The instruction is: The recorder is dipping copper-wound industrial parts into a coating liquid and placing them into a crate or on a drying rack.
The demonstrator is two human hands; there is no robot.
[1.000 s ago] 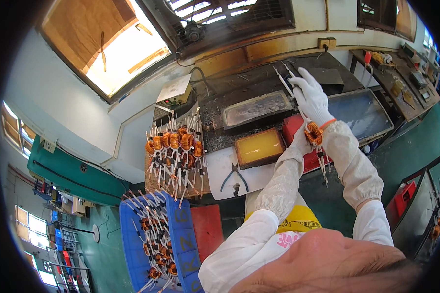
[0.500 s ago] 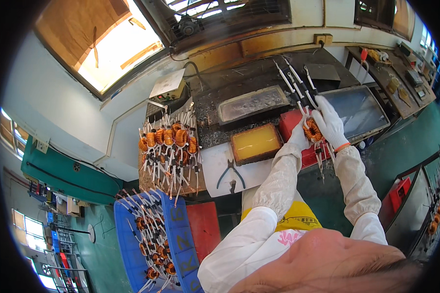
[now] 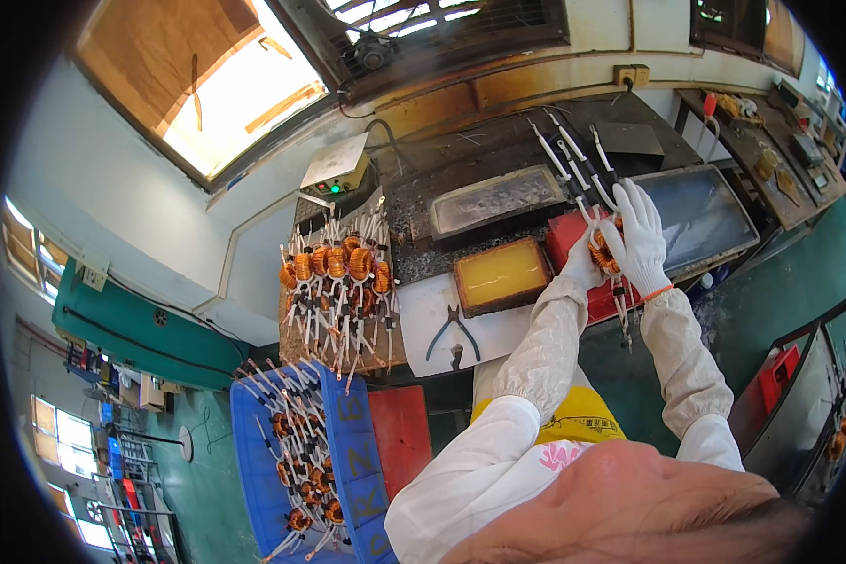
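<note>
Over the right part of the bench, both my gloved hands are on a copper-wound ring coil (image 3: 600,254) with white leads. My left hand (image 3: 581,265) grips it from the left side. My right hand (image 3: 642,242) closes on it from the right, its long fingers stretched along the leads and its thumb across the winding, hiding part of the ring. Several white leads (image 3: 573,162) with black sleeves and metal lugs point away from me. Shorter lead ends hang below the coil. Beneath it lies a red block or box (image 3: 567,235), partly hidden.
Left of my hands stand a tray of yellow material (image 3: 504,274) and a long grey tray (image 3: 494,201). A dark-surfaced tray (image 3: 694,214) is at right. Pliers (image 3: 453,336) lie on white paper. Coils (image 3: 336,265) are piled at left, above a blue crate (image 3: 355,451) of more coils.
My right hand has shifted over the coil, so less of the winding shows. The leads still point away. The whole view has moved slightly.
</note>
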